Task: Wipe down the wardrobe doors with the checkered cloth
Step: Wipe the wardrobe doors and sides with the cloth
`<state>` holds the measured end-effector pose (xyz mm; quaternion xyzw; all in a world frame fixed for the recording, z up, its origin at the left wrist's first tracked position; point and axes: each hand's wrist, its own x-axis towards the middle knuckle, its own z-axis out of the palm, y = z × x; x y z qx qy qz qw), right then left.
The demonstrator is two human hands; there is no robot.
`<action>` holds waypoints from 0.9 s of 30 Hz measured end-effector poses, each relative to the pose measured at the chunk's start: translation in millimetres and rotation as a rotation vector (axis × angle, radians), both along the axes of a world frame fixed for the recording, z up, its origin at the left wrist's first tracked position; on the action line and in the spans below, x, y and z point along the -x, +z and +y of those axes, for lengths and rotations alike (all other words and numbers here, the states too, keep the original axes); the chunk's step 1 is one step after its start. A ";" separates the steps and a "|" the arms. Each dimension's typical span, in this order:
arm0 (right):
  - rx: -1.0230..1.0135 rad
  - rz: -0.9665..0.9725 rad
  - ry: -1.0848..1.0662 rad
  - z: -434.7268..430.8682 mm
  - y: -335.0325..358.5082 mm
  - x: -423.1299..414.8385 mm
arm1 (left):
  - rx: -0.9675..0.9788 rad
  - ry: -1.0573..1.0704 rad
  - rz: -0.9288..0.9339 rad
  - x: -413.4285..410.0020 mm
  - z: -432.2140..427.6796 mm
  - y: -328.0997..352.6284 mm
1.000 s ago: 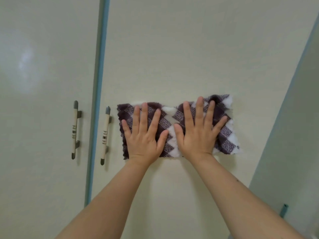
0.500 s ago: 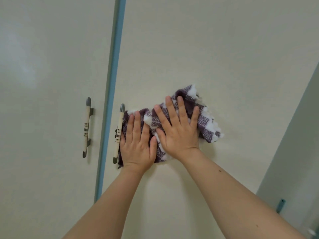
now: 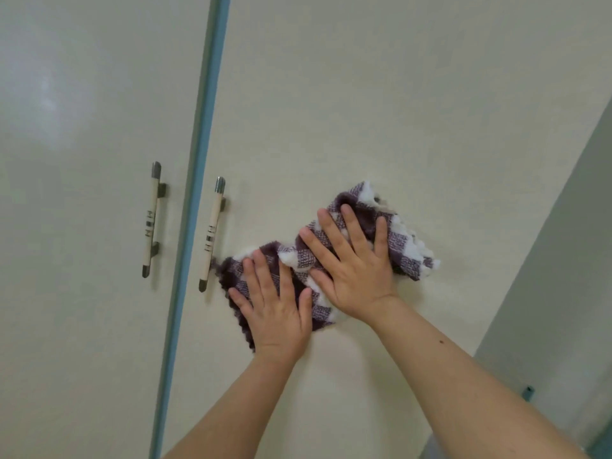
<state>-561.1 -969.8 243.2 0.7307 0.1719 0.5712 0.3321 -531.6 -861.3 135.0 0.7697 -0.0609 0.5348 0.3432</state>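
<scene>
Head view: the cloth (image 3: 405, 241) is pressed flat against the right door (image 3: 364, 111), just right of its handle (image 3: 211, 233). It is held there by the left hand (image 3: 276, 308) and right hand (image 3: 352, 263), fingers straight and spread.

Checkered cloth (image 3: 294, 260): purple and white, fluffy, rumpled into a slanting band, low on the left and higher on the right. Lies pressed against the right wardrobe door (image 3: 364, 111) under the flat left hand (image 3: 275, 309) and right hand (image 3: 354, 270), fingers straight. Reaches with its left edge just beside the lower end of the right handle (image 3: 210, 233). Left wardrobe door (image 3: 82, 160): pale cream, glossy, shut, with a matching upright left handle (image 3: 150, 220). Blue strip (image 3: 198, 160) between the two doors.
</scene>
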 end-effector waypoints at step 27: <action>0.410 0.195 -0.016 -169.8 -29.0 70.8 | 0.418 -0.083 0.374 107.2 -222.7 -63.5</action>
